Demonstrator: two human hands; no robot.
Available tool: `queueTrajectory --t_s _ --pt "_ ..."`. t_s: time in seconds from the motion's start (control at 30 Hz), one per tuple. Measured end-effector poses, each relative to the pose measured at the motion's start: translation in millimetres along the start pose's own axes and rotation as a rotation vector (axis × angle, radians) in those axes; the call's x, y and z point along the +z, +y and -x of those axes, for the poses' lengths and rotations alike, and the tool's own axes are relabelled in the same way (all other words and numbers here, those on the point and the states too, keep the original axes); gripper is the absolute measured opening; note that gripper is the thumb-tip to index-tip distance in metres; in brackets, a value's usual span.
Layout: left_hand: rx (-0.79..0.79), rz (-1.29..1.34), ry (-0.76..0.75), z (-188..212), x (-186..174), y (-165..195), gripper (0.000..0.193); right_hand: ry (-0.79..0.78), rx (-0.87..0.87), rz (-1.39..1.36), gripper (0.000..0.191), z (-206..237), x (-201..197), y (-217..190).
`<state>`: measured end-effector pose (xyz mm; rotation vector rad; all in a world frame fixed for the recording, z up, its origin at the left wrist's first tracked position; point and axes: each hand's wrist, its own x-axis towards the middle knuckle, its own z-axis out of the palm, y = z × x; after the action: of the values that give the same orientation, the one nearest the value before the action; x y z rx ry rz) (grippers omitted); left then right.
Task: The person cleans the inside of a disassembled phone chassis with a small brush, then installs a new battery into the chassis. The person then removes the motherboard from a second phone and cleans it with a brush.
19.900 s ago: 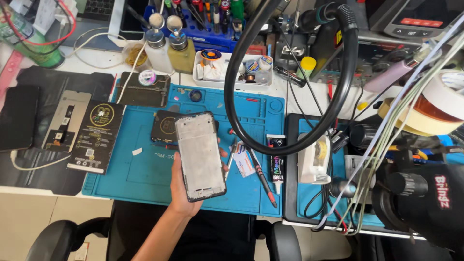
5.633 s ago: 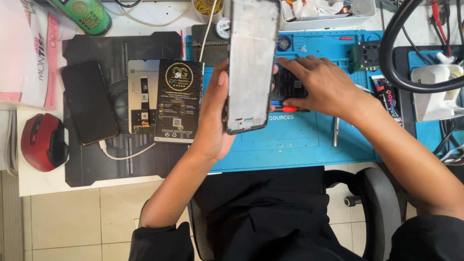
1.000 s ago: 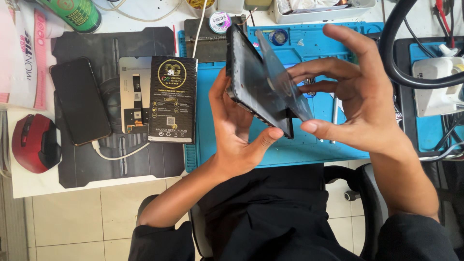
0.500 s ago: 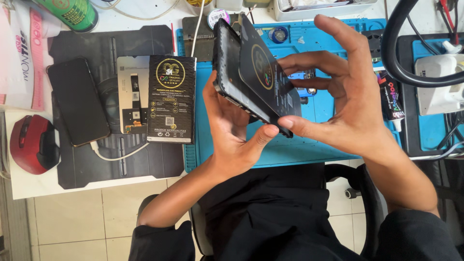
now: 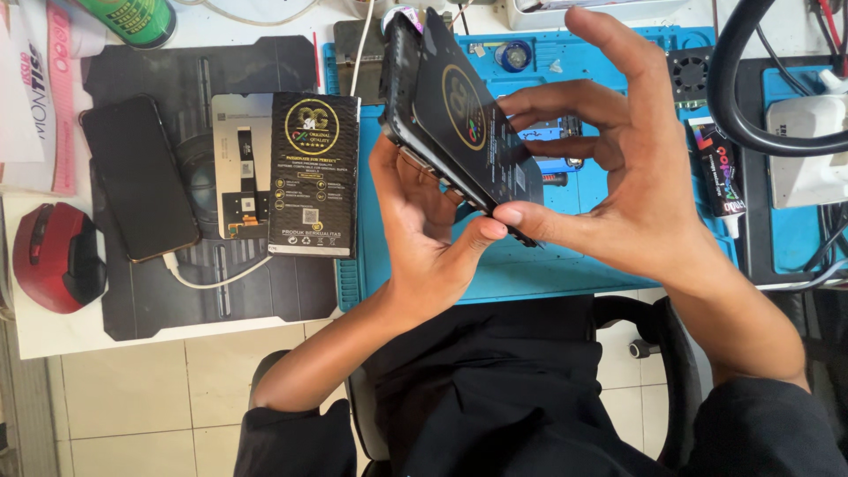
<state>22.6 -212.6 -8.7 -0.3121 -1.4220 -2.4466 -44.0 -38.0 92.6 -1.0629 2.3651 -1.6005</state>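
A black phone point(image 5: 450, 115) is held up over the blue mat point(image 5: 548, 256), tilted on its edge. It is gripped from below by the left hand point(image 5: 424, 221). Its lower corner is pinched by the right hand point(image 5: 618, 177), with the other fingers spread. At 9 o'clock from the phone, a black box point(image 5: 314, 175) is lying on the bench point(image 5: 53, 331). Further at 9 o'clock, a second phone point(image 5: 139, 177) and a red mouse point(image 5: 53, 256) are seen. At 3 o'clock, a glue tube point(image 5: 720, 172) is lying.

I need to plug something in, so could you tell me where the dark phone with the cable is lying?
In the head view, the dark phone lies at left on the black mat, between the red mouse and the black packet.
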Motion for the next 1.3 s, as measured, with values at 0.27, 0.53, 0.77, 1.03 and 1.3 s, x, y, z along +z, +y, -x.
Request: queueTrajectory --t_s 0.27,0.53,0.77,1.03,1.3 --pt "-0.001 0.014 0.012 0.1 -1.4 -1.2 0.104 -0.003 0.002 -0.039 0.106 -3.9 2.4 -1.2" --pt "0.002 0.02 0.024 -0.8 -1.7 -1.4 0.105 0.005 -0.014 -0.044 0.103 -6.6 5.0 -2.7" --pt "-0.004 -0.005 0.036 -1.3 -2.1 0.2 0.102 0.009 0.005 -0.061 0.1 -8.6 6.5 -2.9" --pt "-0.01 -0.005 0.04 -3.1 -2.2 1.2 0.099 0.009 -0.005 -0.063 0.097 -9.5 6.4 -0.4" --pt "-0.033 0.045 0.019 -6.5 -4.9 2.3 0.096 0.027 -0.003 -0.062 0.1 -8.4 7.8 1.8"
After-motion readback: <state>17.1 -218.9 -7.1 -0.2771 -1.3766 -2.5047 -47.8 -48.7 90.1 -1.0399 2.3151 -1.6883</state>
